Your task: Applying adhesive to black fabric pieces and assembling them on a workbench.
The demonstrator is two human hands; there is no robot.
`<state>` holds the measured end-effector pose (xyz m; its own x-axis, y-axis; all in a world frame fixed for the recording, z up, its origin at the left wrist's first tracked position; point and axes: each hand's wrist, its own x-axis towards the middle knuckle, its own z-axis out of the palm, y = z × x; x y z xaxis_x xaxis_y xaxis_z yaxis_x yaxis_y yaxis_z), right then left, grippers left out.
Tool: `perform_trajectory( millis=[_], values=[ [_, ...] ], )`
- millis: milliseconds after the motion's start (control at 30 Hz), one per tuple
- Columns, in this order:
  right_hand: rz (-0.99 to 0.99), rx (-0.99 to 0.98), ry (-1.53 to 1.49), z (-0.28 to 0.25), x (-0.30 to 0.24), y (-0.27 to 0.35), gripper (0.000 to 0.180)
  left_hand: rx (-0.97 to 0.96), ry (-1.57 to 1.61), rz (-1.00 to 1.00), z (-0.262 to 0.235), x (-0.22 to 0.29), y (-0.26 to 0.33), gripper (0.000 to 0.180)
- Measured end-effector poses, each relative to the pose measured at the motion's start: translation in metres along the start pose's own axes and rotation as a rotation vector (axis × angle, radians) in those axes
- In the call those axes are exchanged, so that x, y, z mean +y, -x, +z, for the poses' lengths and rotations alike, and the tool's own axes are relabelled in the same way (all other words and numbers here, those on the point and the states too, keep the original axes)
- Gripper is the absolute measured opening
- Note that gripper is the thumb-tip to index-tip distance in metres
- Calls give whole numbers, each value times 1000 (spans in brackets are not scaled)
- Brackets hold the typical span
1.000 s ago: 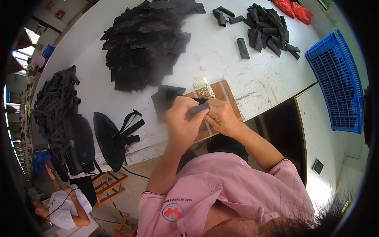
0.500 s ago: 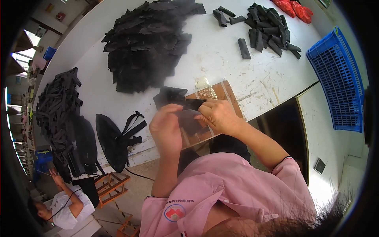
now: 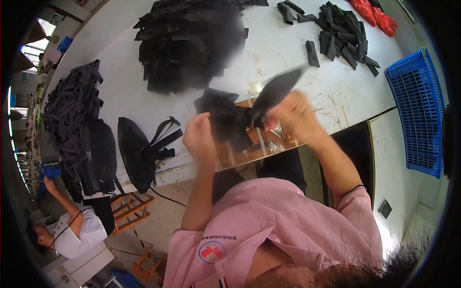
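Black fabric [image 3: 233,129] hangs between my hands over a wooden board [image 3: 285,141] at the table's near edge. My left hand [image 3: 199,137] is closed at its left side, with curled fingers against the fabric's edge. Smeared by motion, my right hand [image 3: 293,115] is closed around a black fabric piece [image 3: 278,91] that sticks up towards the far right. I cannot tell whether both hands hold one and the same piece. Just beyond my left hand, more black fabric [image 3: 213,98] lies on the table. Clear tape [image 3: 273,144] covers part of the board.
A large heap of black fabric pieces [image 3: 177,62] lies at the back. Black rolled pieces [image 3: 343,36] are piled back right, near red bags [image 3: 372,17]. Black straps [image 3: 72,105] and a strapped black pouch [image 3: 134,153] lie left. A blue crate [image 3: 415,115] stands right; another person [image 3: 79,225] works lower left.
My right hand has moved right and up, swinging a fabric piece upwards. My left hand has shifted slightly up. The whole view has tilted a little, and the other person's arm has risen.
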<state>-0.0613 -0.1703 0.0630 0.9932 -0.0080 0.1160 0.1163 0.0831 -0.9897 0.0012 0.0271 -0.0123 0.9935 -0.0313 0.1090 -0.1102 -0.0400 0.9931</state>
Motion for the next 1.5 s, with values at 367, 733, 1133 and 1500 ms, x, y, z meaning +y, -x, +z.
perform_trajectory(
  millis=[367,733,1133,1500],
  values=[
    [370,102,15,41,55,53,41,133,-829,197,-31,-76,-16,32],
    [478,92,60,55,78,66,38,-440,-918,484,-54,-62,-24,34],
    [509,28,250,63,84,61,34,-375,-782,463,-58,-64,-42,9],
    [-48,204,567,104,71,8,25,-260,149,-421,-51,-7,-8,11]
  ],
)
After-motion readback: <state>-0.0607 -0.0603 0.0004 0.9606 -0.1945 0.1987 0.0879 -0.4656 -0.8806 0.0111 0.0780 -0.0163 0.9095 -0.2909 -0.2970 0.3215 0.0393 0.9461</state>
